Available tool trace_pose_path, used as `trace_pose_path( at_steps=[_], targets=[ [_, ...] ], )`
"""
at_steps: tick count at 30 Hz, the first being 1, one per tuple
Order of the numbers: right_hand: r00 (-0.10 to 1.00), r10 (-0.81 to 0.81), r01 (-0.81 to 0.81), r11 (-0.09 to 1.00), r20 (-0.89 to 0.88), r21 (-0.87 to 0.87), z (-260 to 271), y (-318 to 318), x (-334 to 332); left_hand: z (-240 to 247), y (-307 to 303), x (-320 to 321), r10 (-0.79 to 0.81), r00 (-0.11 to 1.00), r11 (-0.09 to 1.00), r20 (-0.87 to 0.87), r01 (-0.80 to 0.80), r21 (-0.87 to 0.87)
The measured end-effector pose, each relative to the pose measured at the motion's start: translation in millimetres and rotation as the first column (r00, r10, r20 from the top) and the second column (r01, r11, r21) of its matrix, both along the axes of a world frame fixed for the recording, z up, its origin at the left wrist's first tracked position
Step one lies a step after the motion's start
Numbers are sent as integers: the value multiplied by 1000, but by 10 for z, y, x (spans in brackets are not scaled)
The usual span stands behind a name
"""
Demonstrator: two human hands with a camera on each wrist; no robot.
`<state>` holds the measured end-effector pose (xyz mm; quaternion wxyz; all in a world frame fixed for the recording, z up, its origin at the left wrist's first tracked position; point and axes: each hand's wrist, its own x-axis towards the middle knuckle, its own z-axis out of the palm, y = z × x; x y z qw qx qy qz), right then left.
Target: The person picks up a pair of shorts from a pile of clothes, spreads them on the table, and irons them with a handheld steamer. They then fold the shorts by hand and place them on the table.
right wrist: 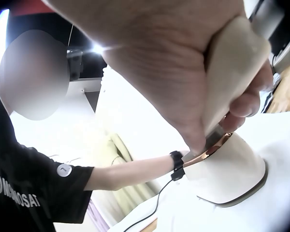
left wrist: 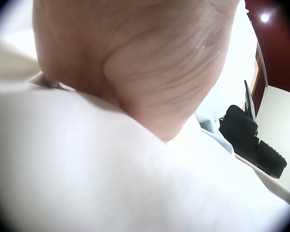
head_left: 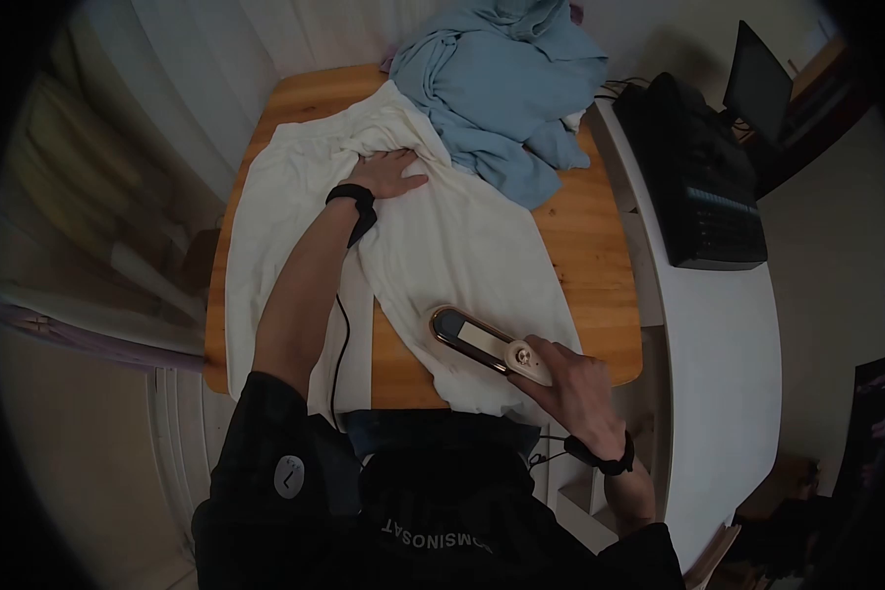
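Note:
White trousers lie spread on the wooden table, with one leg reaching its near edge. My left hand rests on them near the waist end, fingers extended over gathered folds. In the left wrist view, the heel of that hand is close against the white fabric. My right hand grips a cream and gold handheld iron by its handle, over the lower right leg. The right wrist view shows the thumb and fingers wrapped round the handle, and the iron's head right at the cloth, its soleplate hidden.
A heap of light blue clothing covers the far right of the wooden table, overlapping the trousers' edge. Right of it stands a white desk with black equipment and a monitor. A thin black cable runs below my left wrist.

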<state>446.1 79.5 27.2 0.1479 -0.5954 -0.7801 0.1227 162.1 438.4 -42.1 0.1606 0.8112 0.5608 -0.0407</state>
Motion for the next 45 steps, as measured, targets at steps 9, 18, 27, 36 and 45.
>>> trace_pose_path(
  at_steps=[9, 18, 27, 36, 45],
  targets=[
    [946, -323, 321, 938, -1, 132, -48, 368, 434, 81, -767, 39, -161, 986, 961, -34, 164, 221],
    [990, -139, 140, 990, -21, 15, 192, -53, 414, 234, -1799, 143, -400, 916, 916, 1, 400, -19],
    [993, -103, 100, 994, -54, -46, 115, -111, 411, 208, -1152, 79, -318, 948, 945, -4, 316, -83],
    [901, -433, 426, 894, 23, 136, -37, 165, 830, 176, -683, 234, -137, 985, 989, 104, 142, -40],
    [987, -148, 148, 989, -57, -14, 330, -288, 304, 329, -1269, 485, -402, 898, 915, 182, 387, 110]
  ],
)
